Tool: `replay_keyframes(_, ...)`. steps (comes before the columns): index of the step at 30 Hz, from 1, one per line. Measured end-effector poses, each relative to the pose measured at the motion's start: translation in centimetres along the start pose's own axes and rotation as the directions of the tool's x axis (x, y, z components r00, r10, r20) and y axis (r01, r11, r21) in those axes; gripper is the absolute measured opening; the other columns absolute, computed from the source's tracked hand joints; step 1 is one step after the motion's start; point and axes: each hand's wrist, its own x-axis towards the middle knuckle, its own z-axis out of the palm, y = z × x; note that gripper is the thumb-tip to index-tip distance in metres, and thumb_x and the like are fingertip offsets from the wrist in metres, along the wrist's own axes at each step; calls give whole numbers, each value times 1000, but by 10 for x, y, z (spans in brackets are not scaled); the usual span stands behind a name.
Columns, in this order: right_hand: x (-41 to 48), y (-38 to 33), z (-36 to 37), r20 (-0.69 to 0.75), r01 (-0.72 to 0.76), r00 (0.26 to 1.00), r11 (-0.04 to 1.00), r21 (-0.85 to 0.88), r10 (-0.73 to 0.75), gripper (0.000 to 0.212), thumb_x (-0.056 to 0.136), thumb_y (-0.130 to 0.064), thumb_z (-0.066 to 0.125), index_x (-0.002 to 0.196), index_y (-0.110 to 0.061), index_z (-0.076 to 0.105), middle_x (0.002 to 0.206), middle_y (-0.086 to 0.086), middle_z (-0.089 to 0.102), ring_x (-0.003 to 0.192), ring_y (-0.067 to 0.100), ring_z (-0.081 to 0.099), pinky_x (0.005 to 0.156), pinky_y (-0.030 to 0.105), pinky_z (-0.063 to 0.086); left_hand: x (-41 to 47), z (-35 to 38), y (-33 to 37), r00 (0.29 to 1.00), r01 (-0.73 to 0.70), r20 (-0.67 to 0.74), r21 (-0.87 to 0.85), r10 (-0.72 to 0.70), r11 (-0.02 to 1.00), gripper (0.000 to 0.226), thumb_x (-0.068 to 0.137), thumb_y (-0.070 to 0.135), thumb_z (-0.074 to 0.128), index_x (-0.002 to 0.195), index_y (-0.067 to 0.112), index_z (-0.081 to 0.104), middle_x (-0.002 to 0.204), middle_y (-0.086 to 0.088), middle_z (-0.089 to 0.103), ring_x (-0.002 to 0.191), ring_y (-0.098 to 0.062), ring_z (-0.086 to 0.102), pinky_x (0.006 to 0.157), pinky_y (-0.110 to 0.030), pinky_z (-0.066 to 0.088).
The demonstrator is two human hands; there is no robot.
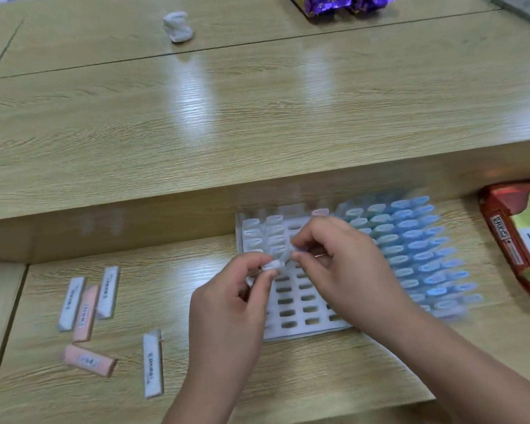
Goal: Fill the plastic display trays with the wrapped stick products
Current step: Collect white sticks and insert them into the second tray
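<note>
Pale wood-grain tabletop (257,133) fills the room's near side, stepping down to a lower level. Above the white tray (291,330) there, one wrapped stick (276,261) is pinched between both hands: the left hand (233,304) has its grip closed on the lower end, the right hand (337,261) on the upper. Its long axis slants lower left to upper right (blurred, so roughly). It looks light, thin and slippery-wrapped, best held near one end. Blue sticks (410,246) stand upright in the tray's right side, and loose sticks (106,296) lie flat at left.
</note>
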Motion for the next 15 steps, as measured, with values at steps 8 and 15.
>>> replay_keyframes(8, -3, -5, 6, 24, 109, 994, 981, -160, -106, 8, 86, -18, 74, 91, -19, 67, 86, -7, 61, 72, 18, 62, 58, 35, 51, -1, -2, 3, 980, -196, 50, 325, 190, 925, 16, 86, 30, 73, 97, 39, 65, 61, 19, 46, 62, -6, 48, 44, -28, 42)
replay_keyframes(15, -6, -6, 4, 17, 179, 983, 948, -265, -180, 20, 82, -12, 78, 101, -19, 75, 93, -7, 73, 78, 18, 71, 56, 34, 56, 7, 0, 15, 945, -328, 212, 592, 251, 736, 23, 65, 15, 88, 71, 26, 68, 59, 14, 57, 62, -15, 49, 40, -19, 15)
